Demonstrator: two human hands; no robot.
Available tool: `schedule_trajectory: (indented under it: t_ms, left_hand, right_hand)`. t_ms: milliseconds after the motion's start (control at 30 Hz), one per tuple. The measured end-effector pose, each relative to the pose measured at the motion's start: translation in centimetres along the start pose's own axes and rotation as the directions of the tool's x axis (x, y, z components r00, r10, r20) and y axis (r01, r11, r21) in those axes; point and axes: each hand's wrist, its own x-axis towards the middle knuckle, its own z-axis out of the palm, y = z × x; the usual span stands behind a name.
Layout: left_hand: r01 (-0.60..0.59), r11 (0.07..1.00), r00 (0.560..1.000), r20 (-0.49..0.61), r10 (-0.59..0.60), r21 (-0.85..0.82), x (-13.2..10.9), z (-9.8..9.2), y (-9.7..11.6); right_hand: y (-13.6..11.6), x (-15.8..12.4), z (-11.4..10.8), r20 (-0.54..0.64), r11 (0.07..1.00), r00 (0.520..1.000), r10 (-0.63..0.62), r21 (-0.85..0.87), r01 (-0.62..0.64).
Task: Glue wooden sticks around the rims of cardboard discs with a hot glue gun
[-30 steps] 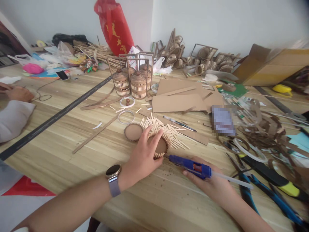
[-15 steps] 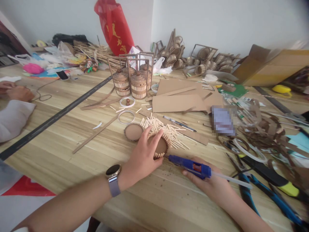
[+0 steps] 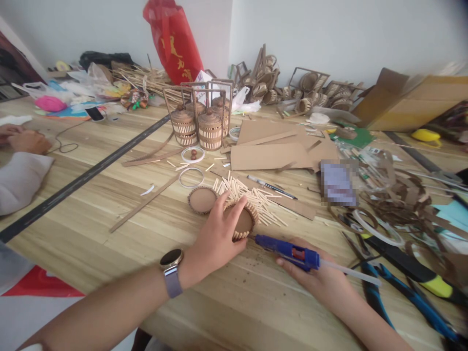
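Basket, round with a brown floor and a ring of short pale sticks around its wall, sits on the bench just toward six o'clock from the middle of the view. A round tray lies at its ten o'clock, loose sticks are heaped at one o'clock, and pliers lie well apart at four o'clock.

The step in hand looks like gluing. To do it well, I would hold the basket still, bring the nozzle close to the wall at five o'clock, and lay a thin, even bead low down, where the sticks meet the floor. The thumb is near the nozzle, so it would be wise to mind the hot tip and turn the basket a little rather than stretch the gun around it.

The left hand comes in from eight o'clock, partly spread: two fingers part over the basket's top, the thumb lies along the near side, and the basket is held between them. The other fingers are mostly hidden. The right hand, from four o'clock, is wrapped around the glue gun; its trigger finger cannot be seen. Whether the nozzle touches the basket, I cannot tell.
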Motion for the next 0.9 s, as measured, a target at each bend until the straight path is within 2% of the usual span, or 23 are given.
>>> schedule_trajectory:
  t_ms: [333, 700, 900]
  left_hand:
    - [-0.004, 1.0, 1.0, 0.007, 0.004, 0.015, -0.03, 0.03, -0.07]
    - [0.001, 1.0, 1.0, 0.014, -0.001, 0.031, 0.01, 0.14, -0.16]
    - [-0.001, 1.0, 1.0, 0.007, 0.001, 0.014, -0.06, 0.08, -0.13]
  right_hand:
    - [-0.27, -0.05, -0.11, 0.018, 1.0, 1.0, 0.013, 0.008, -0.013]
    - [0.24, -0.1, 0.39, -0.02, 0.999, 1.0, -0.003, 0.032, 0.004]
    - [0.39, 0.21, -0.28, -0.044, 0.995, 0.998, 0.049, 0.089, -0.044]
